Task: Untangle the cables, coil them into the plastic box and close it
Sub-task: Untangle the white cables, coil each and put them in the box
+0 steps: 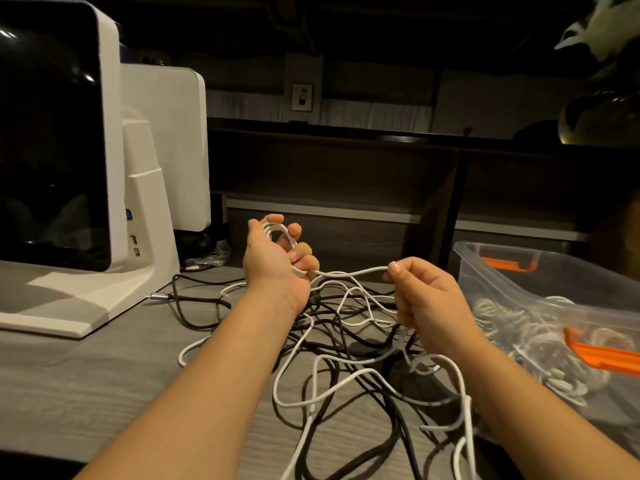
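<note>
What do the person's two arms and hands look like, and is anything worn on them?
Both forearms are bare up to the bottom edge of the picture: no sleeves show. The left hand and the right hand wear no gloves, and no ring, watch or bracelet can be seen. The fingernails look short and unpainted.

No readable text anywhere here, folks: the small framed picture (302, 97) on the far wall is too dim and blurred, and the white machine (114, 168) shows no lettering.
</note>
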`<state>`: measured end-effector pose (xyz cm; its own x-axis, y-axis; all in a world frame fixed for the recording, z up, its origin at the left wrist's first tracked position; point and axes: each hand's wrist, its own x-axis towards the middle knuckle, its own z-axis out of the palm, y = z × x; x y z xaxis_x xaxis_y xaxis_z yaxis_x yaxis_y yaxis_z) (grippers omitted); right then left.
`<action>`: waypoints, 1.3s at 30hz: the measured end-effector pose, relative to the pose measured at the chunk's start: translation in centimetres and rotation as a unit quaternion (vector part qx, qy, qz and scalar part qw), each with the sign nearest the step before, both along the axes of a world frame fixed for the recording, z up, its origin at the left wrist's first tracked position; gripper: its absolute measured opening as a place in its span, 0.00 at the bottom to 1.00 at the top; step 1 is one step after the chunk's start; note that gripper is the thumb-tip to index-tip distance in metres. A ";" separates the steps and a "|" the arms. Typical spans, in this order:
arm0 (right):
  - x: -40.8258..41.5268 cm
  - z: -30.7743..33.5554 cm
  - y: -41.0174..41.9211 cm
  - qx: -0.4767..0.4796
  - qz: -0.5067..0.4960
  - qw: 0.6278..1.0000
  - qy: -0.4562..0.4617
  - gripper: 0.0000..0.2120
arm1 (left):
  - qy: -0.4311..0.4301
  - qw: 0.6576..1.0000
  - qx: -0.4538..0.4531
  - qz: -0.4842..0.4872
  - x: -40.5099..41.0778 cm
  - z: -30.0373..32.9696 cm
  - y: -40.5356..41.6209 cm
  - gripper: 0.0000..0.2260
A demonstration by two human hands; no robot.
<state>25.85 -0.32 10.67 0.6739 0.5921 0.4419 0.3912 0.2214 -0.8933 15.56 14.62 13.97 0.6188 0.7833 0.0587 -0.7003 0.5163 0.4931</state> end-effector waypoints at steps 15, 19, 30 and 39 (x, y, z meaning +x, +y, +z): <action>-1.9 0.2 -0.8 -0.258 0.114 0.930 -0.234 0.07 | 0.236 0.855 0.410 0.214 0.7 -1.0 -0.4 0.14; -2.1 0.5 -1.1 -0.127 0.099 0.969 -0.189 0.08 | 0.325 0.795 0.512 0.024 0.8 -1.3 -1.6 0.21; -0.9 -0.1 -0.3 -0.062 -0.044 0.982 -0.174 0.11 | 0.376 0.718 0.525 -0.261 0.0 -1.7 -2.5 0.18; -0.6 -0.2 -0.4 -0.020 0.009 0.997 -0.071 0.04 | 0.324 0.740 0.457 -0.372 -0.3 -1.6 -2.2 0.12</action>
